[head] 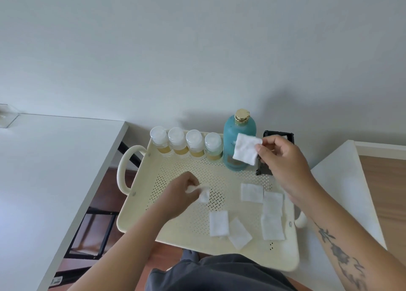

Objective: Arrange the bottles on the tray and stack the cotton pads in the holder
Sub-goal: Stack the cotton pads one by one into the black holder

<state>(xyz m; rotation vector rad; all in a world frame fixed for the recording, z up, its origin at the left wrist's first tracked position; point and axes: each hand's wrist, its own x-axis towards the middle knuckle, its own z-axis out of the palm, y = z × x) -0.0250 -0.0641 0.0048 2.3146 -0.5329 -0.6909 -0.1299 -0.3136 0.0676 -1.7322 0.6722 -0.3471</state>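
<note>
At the upper right of the cream perforated plastic tray (283, 262), the right hand (283, 159) pinches a square white cotton pad (247, 149) just before the black rectangular holder (278, 137), while the left hand (178, 194) closes on a crumpled white pad (203, 193) at centre. Pad stacking seems under way; next, the held pad likely needs lowering flat inside the holder's rim, clear of the tall teal bottle (238, 141) beside it. Five loose pads (272, 213) lie lower right, with open room mid-tray.

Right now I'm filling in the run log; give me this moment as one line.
right hand: holds pad by holder | left hand: picks pad off tray | bottles: lined up
</note>
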